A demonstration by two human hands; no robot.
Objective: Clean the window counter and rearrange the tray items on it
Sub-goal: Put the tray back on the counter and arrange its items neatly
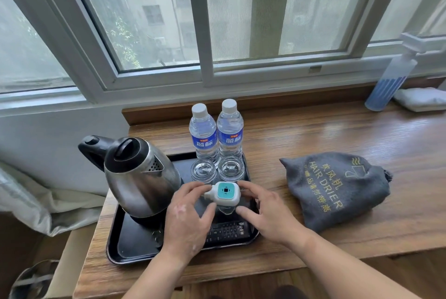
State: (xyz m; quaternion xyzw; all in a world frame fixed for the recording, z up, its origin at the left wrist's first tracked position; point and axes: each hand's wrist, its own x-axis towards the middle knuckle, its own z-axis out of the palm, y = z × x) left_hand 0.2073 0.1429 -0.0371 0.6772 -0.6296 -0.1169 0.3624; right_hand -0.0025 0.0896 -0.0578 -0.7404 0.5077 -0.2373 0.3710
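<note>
Wood-grain counter (313, 134); left hand (185, 221), right hand (268, 211) grip rounded plastic vaporizer (225, 193).

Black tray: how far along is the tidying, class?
Done: two clear water bottles stand paired behind two glasses, beside the steel kettle on the black plastic tray. In hand: left hand and right hand pinch the white-and-teal plug-in device. To do, likely: place it, then wipe; spray bottle and folded cloth sit aside.
</note>
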